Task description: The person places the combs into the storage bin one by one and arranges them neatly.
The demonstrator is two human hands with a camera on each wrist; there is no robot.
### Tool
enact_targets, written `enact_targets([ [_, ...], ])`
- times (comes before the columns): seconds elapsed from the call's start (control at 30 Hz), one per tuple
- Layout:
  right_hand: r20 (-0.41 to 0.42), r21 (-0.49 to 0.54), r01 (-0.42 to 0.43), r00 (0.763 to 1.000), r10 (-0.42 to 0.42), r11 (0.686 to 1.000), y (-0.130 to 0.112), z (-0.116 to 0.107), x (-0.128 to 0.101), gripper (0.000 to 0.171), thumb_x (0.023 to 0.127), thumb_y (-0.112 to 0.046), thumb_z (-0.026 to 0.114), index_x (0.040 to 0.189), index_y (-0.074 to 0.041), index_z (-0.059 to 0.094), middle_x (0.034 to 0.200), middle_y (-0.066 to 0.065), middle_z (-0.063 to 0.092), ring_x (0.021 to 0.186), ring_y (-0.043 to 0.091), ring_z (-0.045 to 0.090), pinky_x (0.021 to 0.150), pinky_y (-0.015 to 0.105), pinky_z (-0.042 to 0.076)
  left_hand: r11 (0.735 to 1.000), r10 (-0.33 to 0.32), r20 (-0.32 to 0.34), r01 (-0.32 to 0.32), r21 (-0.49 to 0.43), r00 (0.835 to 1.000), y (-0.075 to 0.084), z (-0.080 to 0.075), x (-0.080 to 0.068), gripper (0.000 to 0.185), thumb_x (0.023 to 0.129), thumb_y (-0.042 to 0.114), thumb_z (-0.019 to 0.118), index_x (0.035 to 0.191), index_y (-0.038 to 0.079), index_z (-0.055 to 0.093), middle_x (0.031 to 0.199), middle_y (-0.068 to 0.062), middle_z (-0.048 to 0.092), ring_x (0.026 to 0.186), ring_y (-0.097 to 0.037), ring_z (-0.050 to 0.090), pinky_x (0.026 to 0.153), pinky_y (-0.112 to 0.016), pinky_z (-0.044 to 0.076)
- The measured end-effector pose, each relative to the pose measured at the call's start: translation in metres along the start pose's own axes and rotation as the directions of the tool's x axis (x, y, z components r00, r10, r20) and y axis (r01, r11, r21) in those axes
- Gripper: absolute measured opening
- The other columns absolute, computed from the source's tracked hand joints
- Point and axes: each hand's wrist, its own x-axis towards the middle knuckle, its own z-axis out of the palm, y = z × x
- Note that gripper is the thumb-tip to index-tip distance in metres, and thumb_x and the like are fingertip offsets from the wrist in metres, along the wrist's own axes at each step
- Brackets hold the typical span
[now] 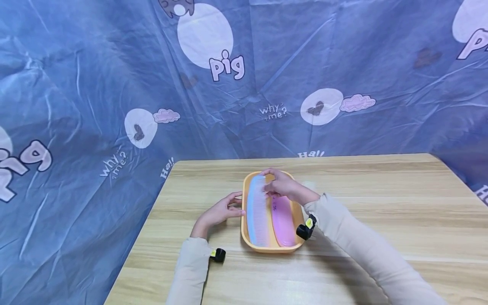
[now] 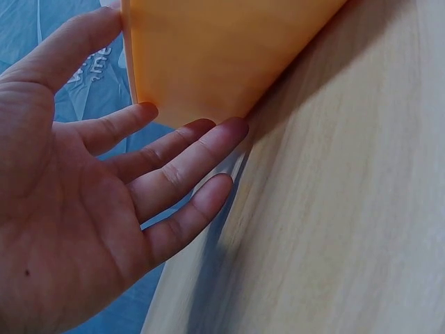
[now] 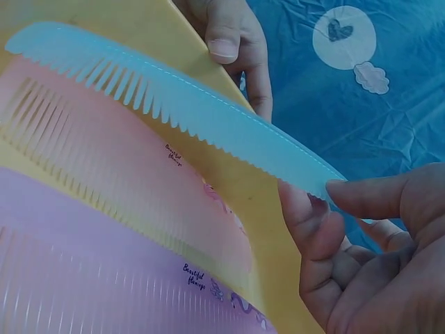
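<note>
We pinch the far end of the blue comb (image 3: 188, 115) with our right hand (image 1: 284, 186), lifting it over the orange tray (image 1: 267, 248) on the worktop (image 1: 381, 220). Our left hand (image 1: 221, 210), fingers straight, steadies the tray's side so it won't slide.

The left hand (image 2: 76, 202) lies open, palm showing, fingers (image 2: 188, 156) straight. Their tips touch the smooth outer wall of the orange tray (image 2: 215, 49) just beyond them, thumb against its upper edge. Past the fingertips, wooden tabletop (image 2: 348, 223) spreads away; blue cloth (image 2: 76, 76) shows between the fingers.
</note>
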Motion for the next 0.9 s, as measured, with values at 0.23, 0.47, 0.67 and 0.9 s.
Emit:
enact_targets([
  [0.23, 0.019, -0.01, -0.018, 1.0, 0.019, 1.0, -0.002, 0.004, 0.004, 0.051, 0.088, 0.004, 0.056, 0.136, -0.004, 0.04, 0.07, 0.008, 0.06, 0.059, 0.015, 0.058, 0.054, 0.025, 0.043, 1.0, 0.013, 0.007, -0.013, -0.004, 1.0, 0.001, 0.0, -0.001, 0.071, 0.091, 0.023, 0.067, 0.151, 0.015, 0.03, 0.142, -0.02, 0.046, 0.122, -0.031, 0.055, 0.105, -0.045, 0.043],
  [0.47, 0.036, -0.029, -0.027, 0.999, 0.028, 0.999, -0.002, 0.003, 0.006, 0.059, 0.084, 0.007, 0.058, 0.139, -0.003, 0.039, 0.067, 0.006, 0.057, 0.057, 0.014, 0.056, 0.053, 0.024, 0.042, 1.0, 0.003, 0.002, -0.003, 0.007, 1.0, 0.001, 0.0, 0.0, 0.071, 0.092, 0.022, 0.067, 0.151, 0.013, 0.028, 0.143, -0.021, 0.045, 0.121, -0.03, 0.056, 0.106, -0.043, 0.042],
  [0.67, 0.03, -0.078, -0.029, 0.999, 0.031, 0.997, 0.001, 0.003, 0.01, 0.06, 0.081, 0.009, 0.06, 0.137, -0.003, 0.042, 0.067, 0.002, 0.055, 0.056, 0.012, 0.054, 0.054, 0.023, 0.044, 1.0, 0.004, -0.002, -0.004, 0.008, 1.0, 0.001, 0.0, 0.0, 0.072, 0.092, 0.021, 0.067, 0.151, 0.012, 0.028, 0.142, -0.022, 0.045, 0.119, -0.029, 0.057, 0.105, -0.043, 0.043],
  [0.9, 0.058, -0.117, -0.027, 0.998, 0.034, 0.993, 0.004, 0.002, 0.014, 0.058, 0.083, 0.01, 0.059, 0.137, 0.001, 0.04, 0.071, 0.004, 0.06, 0.059, 0.013, 0.058, 0.054, 0.023, 0.045, 1.0, 0.018, 0.011, -0.018, -0.018, 1.0, 0.0, 0.0, 0.0, 0.073, 0.091, 0.017, 0.067, 0.151, 0.01, 0.027, 0.142, -0.024, 0.045, 0.118, -0.033, 0.059, 0.107, -0.045, 0.042],
])
